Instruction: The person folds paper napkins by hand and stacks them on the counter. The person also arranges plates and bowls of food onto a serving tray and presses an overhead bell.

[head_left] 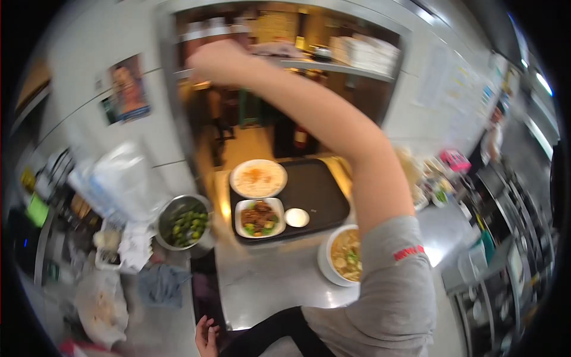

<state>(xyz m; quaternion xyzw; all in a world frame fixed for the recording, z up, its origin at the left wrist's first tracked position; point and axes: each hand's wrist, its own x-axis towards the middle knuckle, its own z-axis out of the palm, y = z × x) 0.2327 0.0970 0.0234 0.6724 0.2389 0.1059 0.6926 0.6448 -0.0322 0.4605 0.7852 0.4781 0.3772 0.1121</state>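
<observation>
My right arm reaches up across the view, and my right hand point(211, 60) is at the left part of the shelf point(339, 69), beside blurred bottles point(217, 28); its fingers are smeared and hidden. Low in the view, my left hand point(206, 337) hangs with loosely curled fingers apart, holding nothing. On the dark tray point(318, 190) in the pass window are a round dish of pale food with orange topping point(259, 178), a square bowl of meat and greens point(260, 218) and a small white cup point(297, 218). A white soup bowl point(347, 256) stands on the steel counter point(262, 285), partly behind my arm.
At left are a metal bowl of green vegetables point(185, 225), a blue-grey cloth point(160, 286), plastic bags point(128, 178) and a lined container point(102, 306). White stacked items point(372, 55) sit on the shelf. Another person point(492, 140) stands at the far right, near racks of kitchenware.
</observation>
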